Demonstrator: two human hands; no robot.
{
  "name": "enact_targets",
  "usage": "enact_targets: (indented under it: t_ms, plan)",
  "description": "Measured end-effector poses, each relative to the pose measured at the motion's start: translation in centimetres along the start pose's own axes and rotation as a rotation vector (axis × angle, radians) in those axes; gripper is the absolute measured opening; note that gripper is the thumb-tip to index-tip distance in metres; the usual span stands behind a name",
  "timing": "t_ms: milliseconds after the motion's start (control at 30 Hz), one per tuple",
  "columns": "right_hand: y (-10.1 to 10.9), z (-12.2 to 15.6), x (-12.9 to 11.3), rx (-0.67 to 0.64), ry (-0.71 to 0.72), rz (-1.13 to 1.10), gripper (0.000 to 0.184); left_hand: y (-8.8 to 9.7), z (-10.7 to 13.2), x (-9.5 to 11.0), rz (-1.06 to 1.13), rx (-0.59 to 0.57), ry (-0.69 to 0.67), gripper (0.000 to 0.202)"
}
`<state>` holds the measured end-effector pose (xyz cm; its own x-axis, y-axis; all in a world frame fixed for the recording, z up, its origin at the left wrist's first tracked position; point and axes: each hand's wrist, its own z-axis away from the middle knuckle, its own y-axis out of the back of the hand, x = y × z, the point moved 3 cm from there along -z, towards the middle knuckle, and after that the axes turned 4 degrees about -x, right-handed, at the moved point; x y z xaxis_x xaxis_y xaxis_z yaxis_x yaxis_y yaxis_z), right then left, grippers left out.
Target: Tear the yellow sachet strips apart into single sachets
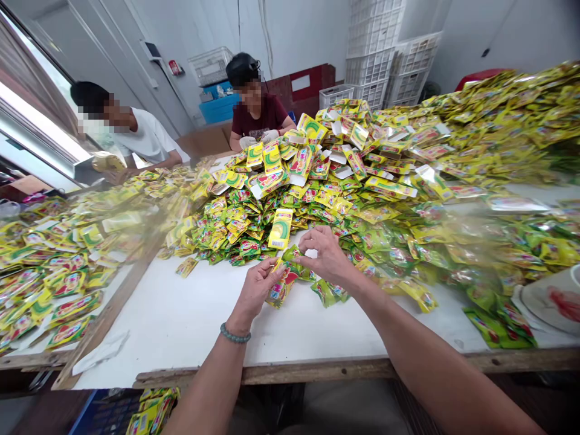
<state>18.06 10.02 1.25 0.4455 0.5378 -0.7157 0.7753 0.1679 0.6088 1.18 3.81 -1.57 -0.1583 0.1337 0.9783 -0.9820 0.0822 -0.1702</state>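
Over the white tabletop (203, 320), my left hand (258, 289), with a beaded bracelet at the wrist, pinches a yellow candy packet (281, 289) with red print. My right hand (330, 258) is just to the right, its fingers curled and its thumb and fingertips on a green candy packet (293, 254). The two packets meet and partly overlap between my hands. Just beyond them, a yellow carton (280, 228) with a green curved stripe leans on the pile. Loose green packets (328, 293) lie under my right wrist.
A big heap of packets and small cartons (312, 169) covers the table's far side. Wooden strips (122, 302) edge the table. A white tub (555, 299) stands at right. Two people sit across, one wearing white gloves (258, 139). A blue crate (106, 414) sits below.
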Motion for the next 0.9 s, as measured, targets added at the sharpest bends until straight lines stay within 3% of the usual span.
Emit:
enact_targets:
  t_ms: [100, 233, 367, 467, 567, 700, 900]
  plan:
    - [-0.4, 0.0, 0.1, -0.031, 0.029, -0.013, 0.016, 0.1, 0.1, -0.3, -0.017, -0.035, 0.006, 0.043]
    - [-1.3, -0.1, 0.5, -0.051, 0.03, -0.069, 0.014, 0.0, 0.2, -0.4, -0.035, -0.104, 0.132, 0.047]
    - [-1.3, -0.2, 0.8, -0.024, -0.011, -0.15, 0.016, -0.1, 0.3, 0.1, 0.095, -0.077, 0.211, 0.045]
    - [-0.4, -0.2, 0.7, -0.023, -0.012, -0.185, 0.017, 0.0, 0.4, 0.7, 0.185, -0.031, 0.184, 0.045]
    - [0.2, 0.0, 0.5, -0.12, 0.002, -0.16, 0.015, 0.2, 0.5, 0.8, 0.142, -0.033, 0.172, 0.045]
    - [-0.4, 0.2, 0.4, -0.257, -0.017, -0.051, 0.01, 0.2, 0.5, 0.2, 0.036, -0.069, 0.177, 0.046]
    - [-0.7, 0.2, 0.3, -0.276, -0.061, -0.071, 0.016, -0.3, 0.0, -0.3, -0.002, -0.021, 0.098, 0.048]
